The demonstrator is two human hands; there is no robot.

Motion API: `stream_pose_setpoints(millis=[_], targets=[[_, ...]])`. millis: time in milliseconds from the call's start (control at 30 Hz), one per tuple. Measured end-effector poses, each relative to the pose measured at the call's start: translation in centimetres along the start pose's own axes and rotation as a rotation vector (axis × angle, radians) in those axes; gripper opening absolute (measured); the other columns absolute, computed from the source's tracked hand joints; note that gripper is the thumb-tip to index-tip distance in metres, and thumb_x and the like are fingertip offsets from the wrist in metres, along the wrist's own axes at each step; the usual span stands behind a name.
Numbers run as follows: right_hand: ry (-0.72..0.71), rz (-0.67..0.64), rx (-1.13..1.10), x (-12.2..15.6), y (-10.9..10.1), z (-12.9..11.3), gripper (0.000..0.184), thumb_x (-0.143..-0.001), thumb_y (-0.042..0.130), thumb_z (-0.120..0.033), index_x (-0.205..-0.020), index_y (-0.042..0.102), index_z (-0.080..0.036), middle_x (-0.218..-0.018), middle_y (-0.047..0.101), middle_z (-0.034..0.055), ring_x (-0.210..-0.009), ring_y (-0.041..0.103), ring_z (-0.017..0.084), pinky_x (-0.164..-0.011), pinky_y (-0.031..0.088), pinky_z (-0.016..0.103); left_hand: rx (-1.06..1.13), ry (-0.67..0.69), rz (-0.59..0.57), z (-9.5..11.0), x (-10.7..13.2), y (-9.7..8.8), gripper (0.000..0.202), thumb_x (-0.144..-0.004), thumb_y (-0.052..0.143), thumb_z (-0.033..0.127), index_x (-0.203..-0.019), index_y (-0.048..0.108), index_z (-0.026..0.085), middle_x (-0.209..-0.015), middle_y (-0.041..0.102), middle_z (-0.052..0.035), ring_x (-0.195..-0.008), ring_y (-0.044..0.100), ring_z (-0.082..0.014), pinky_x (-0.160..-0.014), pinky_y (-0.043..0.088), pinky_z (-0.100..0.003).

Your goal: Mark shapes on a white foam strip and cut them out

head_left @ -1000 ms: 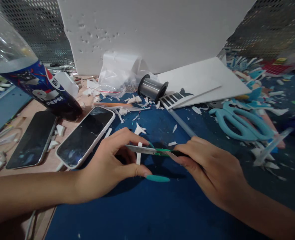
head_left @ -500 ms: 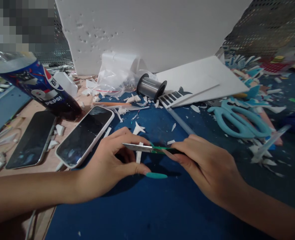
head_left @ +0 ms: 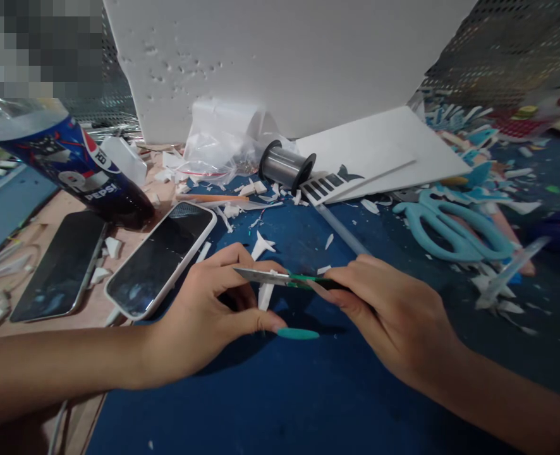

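My left hand pinches a small white foam strip between thumb and forefinger, just above the blue mat. My right hand grips a utility knife with a green handle. Its steel blade points left and lies across the strip. The two hands almost touch at the middle of the mat. My left thumb carries a long teal nail.
Two phones lie at the left beside a tilted Pepsi bottle. A wire spool, a plastic bag and white foam sheets lie behind. Light-blue scissors and foam scraps lie at the right.
The knife blade has slid a little up and to the left across the white strip. Both hands stay almost where they were.
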State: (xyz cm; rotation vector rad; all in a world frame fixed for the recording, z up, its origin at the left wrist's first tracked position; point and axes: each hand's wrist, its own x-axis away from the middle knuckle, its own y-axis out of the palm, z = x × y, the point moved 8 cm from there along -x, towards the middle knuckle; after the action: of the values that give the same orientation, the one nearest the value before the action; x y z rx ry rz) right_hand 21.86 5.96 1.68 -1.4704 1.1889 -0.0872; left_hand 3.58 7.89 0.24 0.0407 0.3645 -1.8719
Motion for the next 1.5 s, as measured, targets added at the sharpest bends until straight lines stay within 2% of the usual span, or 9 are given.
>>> stream_pose_setpoints(millis=[267, 433, 633, 800, 933, 1033, 1133, 1200, 1500], targets=[[0.005, 0.005, -0.022, -0.1, -0.1, 0.0, 0.041, -0.114, 0.041, -0.04, -0.087, 0.064, -0.019, -0.064, 0.059, -0.0001, -0.056, 0.054, 0.014, -0.054, 0.037, 0.028, -0.04, 0.027, 0.033, -0.1, 0.4, -0.2, 0.017, -0.079, 0.094, 0.038, -0.092, 0.088, 0.028, -0.08, 0.065, -0.0009, -0.064, 0.063, -0.0109, -0.055, 0.058, -0.018], [-0.003, 0.012, -0.041, -0.1, -0.1, -0.2, 0.037, -0.114, 0.042, -0.037, -0.09, 0.064, -0.019, -0.065, 0.06, 0.0002, -0.057, 0.054, 0.014, -0.054, 0.038, 0.027, -0.058, 0.021, -0.001, 0.2, 0.2, 0.1, 0.01, -0.08, 0.094, 0.033, -0.088, 0.088, 0.031, -0.087, 0.07, -0.0032, -0.066, 0.063, -0.0115, -0.056, 0.059, -0.018], [0.027, 0.028, -0.078, 0.0, -0.2, 0.1, 0.037, -0.114, 0.042, -0.037, -0.092, 0.065, -0.02, -0.064, 0.06, -0.0002, -0.055, 0.055, 0.013, -0.051, 0.037, 0.027, -0.043, -0.002, -0.053, 0.0, 0.1, 0.4, 0.014, -0.079, 0.095, 0.027, -0.091, 0.088, 0.028, -0.088, 0.071, -0.0045, -0.07, 0.065, -0.0135, -0.06, 0.06, -0.02], [0.259, 0.015, -0.241, -0.1, -0.4, 1.8, 0.045, -0.115, 0.039, -0.044, -0.08, 0.057, -0.022, -0.051, 0.044, -0.0065, -0.038, 0.041, 0.009, -0.043, 0.033, 0.025, 0.011, -0.031, -0.103, -0.1, -0.1, 0.5, 0.038, -0.082, 0.093, 0.032, -0.119, 0.084, 0.026, -0.089, 0.069, -0.0031, -0.072, 0.066, -0.0138, -0.066, 0.061, -0.022], [0.527, -0.009, -0.52, -0.1, -0.1, 2.9, 0.057, -0.11, 0.036, -0.063, -0.077, 0.057, -0.022, -0.052, 0.043, -0.0057, -0.04, 0.042, 0.009, -0.04, 0.035, 0.024, 0.053, -0.066, -0.253, 0.2, -0.3, 1.5, 0.022, -0.089, 0.086, 0.041, -0.101, 0.086, 0.023, -0.083, 0.072, -0.0043, -0.077, 0.068, -0.0173, -0.068, 0.057, -0.023], [0.596, -0.127, -0.719, -0.4, 0.9, 2.2, 0.063, -0.103, 0.045, -0.073, -0.07, 0.057, -0.021, -0.051, 0.039, -0.0064, -0.038, 0.032, 0.008, -0.036, 0.027, 0.025, 0.076, -0.123, -0.355, 0.1, -0.3, 2.4, 0.034, -0.092, 0.08, 0.053, -0.094, 0.084, 0.02, -0.075, 0.07, -0.0025, -0.07, 0.064, -0.0154, -0.062, 0.051, -0.022], [0.682, -0.259, -0.894, -0.4, 2.4, 1.2, 0.056, -0.097, 0.062, -0.069, -0.068, 0.054, -0.022, -0.055, 0.04, -0.0064, -0.043, 0.031, 0.008, -0.037, 0.023, 0.025, 0.1, -0.19, -0.436, -0.2, -0.1, 3.2, 0.054, -0.093, 0.07, 0.068, -0.088, 0.081, 0.016, -0.072, 0.068, -0.0024, -0.065, 0.059, -0.0143, -0.058, 0.049, -0.021], [0.731, -0.313, -0.97, -0.2, 3.1, 0.7, 0.05, -0.097, 0.062, -0.064, -0.072, 0.054, -0.022, -0.055, 0.037, -0.0075, -0.044, 0.029, 0.008, -0.038, 0.021, 0.025, 0.109, -0.214, -0.481, -0.3, 0.1, 3.6, 0.063, -0.091, 0.066, 0.075, -0.09, 0.08, 0.014, -0.073, 0.067, -0.0034, -0.065, 0.057, -0.0145, -0.058, 0.048, -0.022], [0.75, -0.406, -0.966, 0.4, 4.0, -0.6, 0.051, -0.095, 0.063, -0.065, -0.073, 0.055, -0.02, -0.06, 0.045, -0.0047, -0.051, 0.037, 0.009, -0.042, 0.026, 0.024, 0.096, -0.207, -0.531, -0.5, 0.5, 4.1, 0.064, -0.088, 0.068, 0.077, -0.092, 0.081, 0.014, -0.083, 0.072, -0.0069, -0.077, 0.063, -0.0196, -0.067, 0.05, -0.027]])
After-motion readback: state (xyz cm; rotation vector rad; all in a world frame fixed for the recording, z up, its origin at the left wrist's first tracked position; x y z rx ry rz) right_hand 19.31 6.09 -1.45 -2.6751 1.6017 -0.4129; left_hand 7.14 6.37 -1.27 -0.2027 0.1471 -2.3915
